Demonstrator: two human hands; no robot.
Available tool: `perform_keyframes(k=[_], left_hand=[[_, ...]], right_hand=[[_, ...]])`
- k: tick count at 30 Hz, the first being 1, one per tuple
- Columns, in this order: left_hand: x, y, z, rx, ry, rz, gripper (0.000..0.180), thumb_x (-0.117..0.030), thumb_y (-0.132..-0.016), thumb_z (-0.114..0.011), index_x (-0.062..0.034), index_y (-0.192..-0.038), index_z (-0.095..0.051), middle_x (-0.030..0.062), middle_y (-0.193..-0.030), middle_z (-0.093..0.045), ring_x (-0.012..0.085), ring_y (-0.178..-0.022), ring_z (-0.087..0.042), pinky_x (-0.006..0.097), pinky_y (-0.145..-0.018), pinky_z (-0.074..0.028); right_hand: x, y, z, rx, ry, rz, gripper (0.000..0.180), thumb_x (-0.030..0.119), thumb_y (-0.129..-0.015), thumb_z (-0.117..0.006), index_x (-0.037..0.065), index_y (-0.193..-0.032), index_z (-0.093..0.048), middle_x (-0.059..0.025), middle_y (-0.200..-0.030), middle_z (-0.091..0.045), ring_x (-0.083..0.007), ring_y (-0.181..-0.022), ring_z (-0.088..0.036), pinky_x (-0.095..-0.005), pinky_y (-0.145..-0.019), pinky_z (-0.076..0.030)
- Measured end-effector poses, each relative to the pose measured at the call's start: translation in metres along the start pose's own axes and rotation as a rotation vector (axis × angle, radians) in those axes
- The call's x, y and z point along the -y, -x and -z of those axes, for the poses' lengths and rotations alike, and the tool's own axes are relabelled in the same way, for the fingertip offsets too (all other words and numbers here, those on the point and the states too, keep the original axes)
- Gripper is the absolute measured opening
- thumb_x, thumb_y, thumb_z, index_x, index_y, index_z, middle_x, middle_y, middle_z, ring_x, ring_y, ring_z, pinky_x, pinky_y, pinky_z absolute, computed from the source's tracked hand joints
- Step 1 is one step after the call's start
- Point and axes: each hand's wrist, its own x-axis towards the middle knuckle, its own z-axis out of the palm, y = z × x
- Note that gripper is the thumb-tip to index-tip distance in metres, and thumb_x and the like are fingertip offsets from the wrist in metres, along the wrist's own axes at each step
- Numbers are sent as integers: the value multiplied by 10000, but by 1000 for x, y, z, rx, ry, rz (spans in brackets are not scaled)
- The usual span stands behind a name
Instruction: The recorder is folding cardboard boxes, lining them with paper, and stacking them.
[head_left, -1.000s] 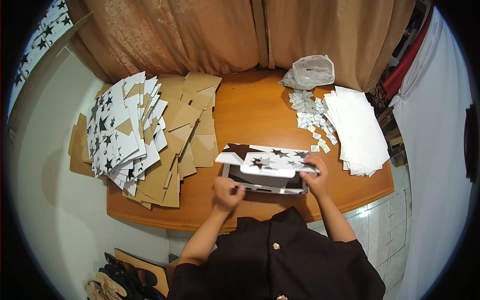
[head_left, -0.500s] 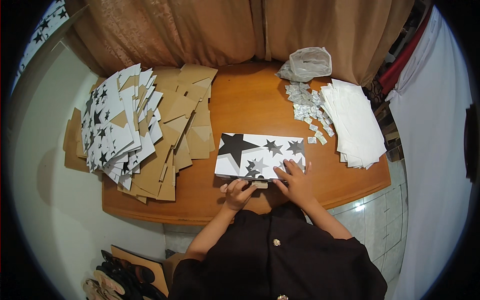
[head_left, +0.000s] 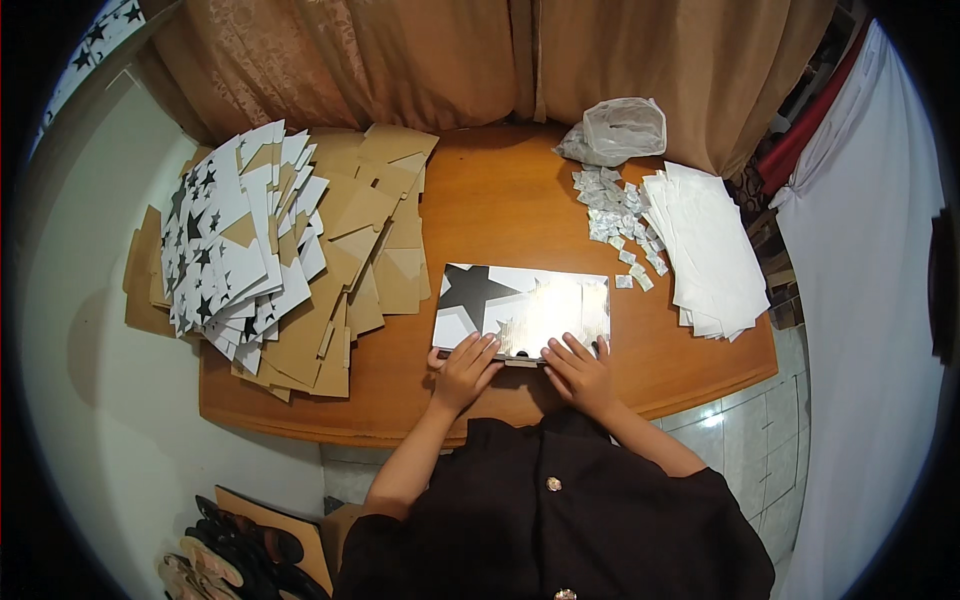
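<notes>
A closed white cardboard box (head_left: 475, 290) with black and grey stars lies in front of me on the wooden table. Glare covers the right part of its lid. At the near edge, left of the middle, rest the fingers of my left hand (head_left: 466, 374), stretched over the lid's rim. My right hand (head_left: 584, 380) lies right of the middle, fingers extended on the lid. Between the hands a small brown cardboard tab (head_left: 522, 363) sticks out at the box's front. Neither hand is wrapped round anything; the box's front face is mostly hidden.
On the left, star-printed flat boxes (head_left: 215, 235) and brown cardboard blanks (head_left: 345, 220) are piled. To the right are small sachets (head_left: 612, 215), a clear plastic bag (head_left: 622, 130) and a stack of white paper sheets (head_left: 705, 250). Shoes (head_left: 240, 545) stand at lower left.
My left hand has risen from the front tab onto the lid's near edge. The right hand has drawn back toward that edge. The tab shows less, and glare has appeared on the lid.
</notes>
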Motion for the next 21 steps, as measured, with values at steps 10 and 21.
perform_keyframes(k=[10, 21], left_hand=[[-4, -6, -6, -88, -17, -19, 230, -214, -760, -678, -238, -989, -690, -81, -1037, -652, 104, -992, -578, 410, -865, -206], [-26, -13, -8, -138, 170, 158, 206, -262, -678, -746, -184, -863, -699, -5, -974, -627, 225, -1036, -519, 417, -880, -267]], right_hand=[[3, -3, -19, -77, -19, 11, 327, 167, -706, -673, 250, -1022, -670, 50, -1049, -620, -146, -1036, -556, -542, -1019, -157], [14, -13, -25, -207, -98, -49, 218, 243, -705, -693, 251, -923, -679, 61, -943, -617, -131, -960, -561, -457, -936, -192]])
